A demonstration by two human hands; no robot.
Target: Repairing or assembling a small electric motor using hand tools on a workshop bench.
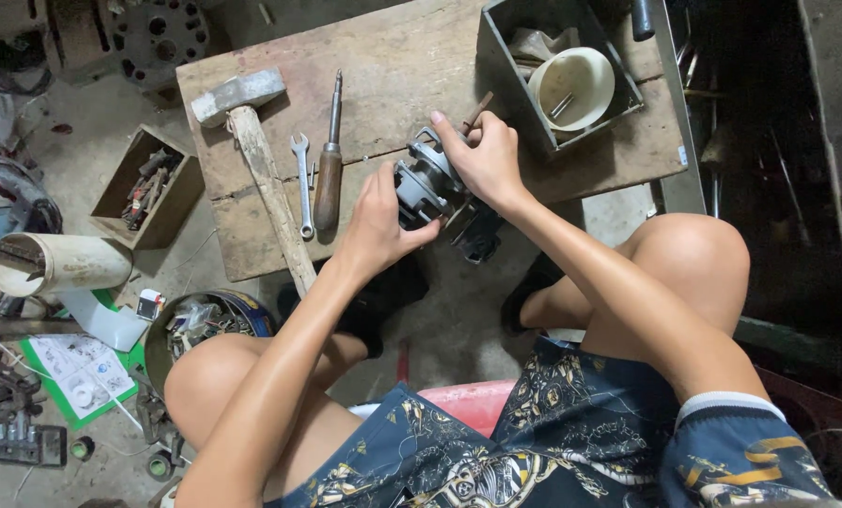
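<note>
Fingers (437, 122) of both my hands close around a grey motor part (427, 181) at the tabletop (393, 66) edge.
Head view: my left hand (378, 221) cups it from below, my right hand (485, 158) grips its top beside a metal box (505, 89); hammer (251, 141), wrench (302, 183) and screwdriver (330, 160) lie left.

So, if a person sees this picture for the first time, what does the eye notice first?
First, the two bare hands at the middle: the left hand and the right hand grip a grey metal motor part at the edge of a low wooden board. Next, the big hammer lying on the board's left side, with a wrench and a screwdriver beside it.
</note>
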